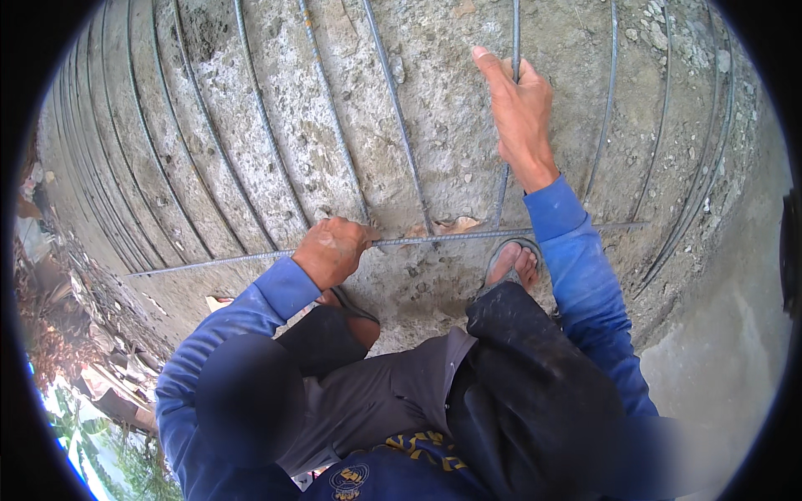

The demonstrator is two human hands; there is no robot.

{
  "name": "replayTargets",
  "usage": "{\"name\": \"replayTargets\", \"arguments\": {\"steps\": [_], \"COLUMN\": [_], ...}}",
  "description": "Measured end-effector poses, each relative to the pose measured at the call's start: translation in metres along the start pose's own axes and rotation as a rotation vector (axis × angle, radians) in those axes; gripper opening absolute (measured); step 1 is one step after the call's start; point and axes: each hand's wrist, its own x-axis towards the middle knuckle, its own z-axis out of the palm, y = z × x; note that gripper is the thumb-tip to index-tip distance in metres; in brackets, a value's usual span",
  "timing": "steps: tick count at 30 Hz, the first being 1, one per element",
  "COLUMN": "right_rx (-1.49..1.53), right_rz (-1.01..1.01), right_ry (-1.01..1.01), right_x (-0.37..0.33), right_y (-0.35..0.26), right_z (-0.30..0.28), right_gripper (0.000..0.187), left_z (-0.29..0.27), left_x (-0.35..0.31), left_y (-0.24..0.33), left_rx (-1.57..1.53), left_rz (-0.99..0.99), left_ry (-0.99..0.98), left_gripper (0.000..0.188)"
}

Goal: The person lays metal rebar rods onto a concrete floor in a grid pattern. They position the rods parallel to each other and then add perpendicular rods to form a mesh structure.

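A ribbed steel bar lies crosswise in front of my feet, under the near ends of several long bars. My left hand is closed round this cross bar, beside the near end of a long bar. Farther out on the right, my right hand wraps its fingers round another long steel bar, its thumb pointing away from me. That bar runs from the far edge toward the cross bar. My palm hides part of it.
Several more steel bars run side by side over rough, dusty ground. My sandalled right foot stands just behind the cross bar. Smooth concrete lies at the right; debris and dry leaves are at the left.
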Motion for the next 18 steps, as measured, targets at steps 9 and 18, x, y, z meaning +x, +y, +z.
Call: {"name": "replayTargets", "arguments": {"steps": [9,18], "right_rx": [-0.220,-0.174], "right_rz": [-0.024,-0.106], "right_ry": [0.074,0.058], "right_x": [0.005,-0.016], "right_y": [0.006,-0.004], "right_z": [-0.024,-0.014], "right_gripper": [0.042,0.037], "left_z": [-0.001,-0.005], "left_x": [-0.008,-0.009], "left_y": [0.000,0.009], "left_rx": [-0.165,-0.151], "left_rz": [0.039,0.048], "left_ry": [0.185,0.214], "left_gripper": [0.018,0.019]}}
